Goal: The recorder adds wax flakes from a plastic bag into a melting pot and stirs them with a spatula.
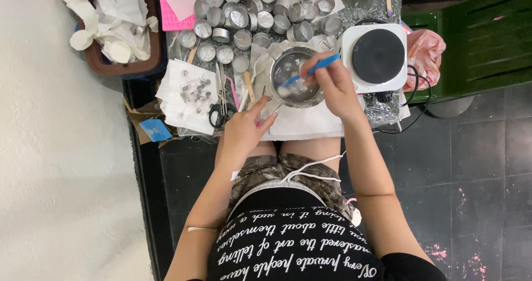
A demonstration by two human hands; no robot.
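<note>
A small metal pot (294, 76) stands on white paper at the middle of a low table. My right hand (331, 85) grips a blue stick-like tool (317, 68) whose tip reaches into the pot. My left hand (246, 127) is at the pot's near left side, fingers closed around its thin handle. The pot's contents look pale and grey.
Many small round metal cups (260, 15) crowd the table's far side. A white electric hot plate (378, 56) sits right of the pot. Black scissors (220, 112), wooden sticks and a paper with small metal bits lie left. A brown bin (117, 26) of crumpled paper stands far left.
</note>
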